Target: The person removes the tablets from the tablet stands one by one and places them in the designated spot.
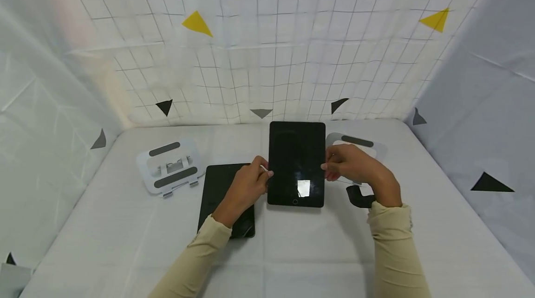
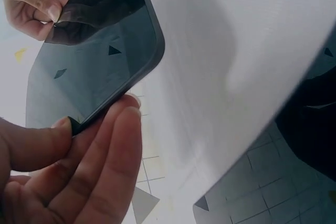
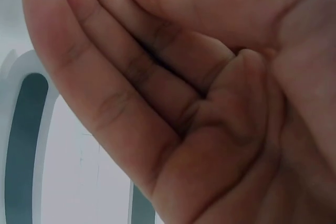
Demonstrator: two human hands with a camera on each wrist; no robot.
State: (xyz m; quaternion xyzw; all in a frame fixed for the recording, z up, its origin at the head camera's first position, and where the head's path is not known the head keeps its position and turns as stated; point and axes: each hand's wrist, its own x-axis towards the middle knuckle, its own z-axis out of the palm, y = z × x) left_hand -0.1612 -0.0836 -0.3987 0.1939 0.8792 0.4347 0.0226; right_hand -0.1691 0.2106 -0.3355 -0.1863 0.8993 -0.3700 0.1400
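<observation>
A black tablet with a round home button is held up, screen facing the head camera, above the white table. My left hand pinches its left edge between thumb and fingers; the left wrist view shows this left hand gripping the glossy tablet near a corner. On the opposite edge, my right hand pinches with thumb and fingers. Beneath the left forearm lies a second black tablet, partly covered. In the right wrist view the right hand fills most of the picture, and its grip point is hidden.
To the left lies a light grey tablet stand with dark pads and hinges. A similar stand sits behind the right hand, partly hidden. Next to the right wrist is a black curved object. A gridded white sheet hangs at the back.
</observation>
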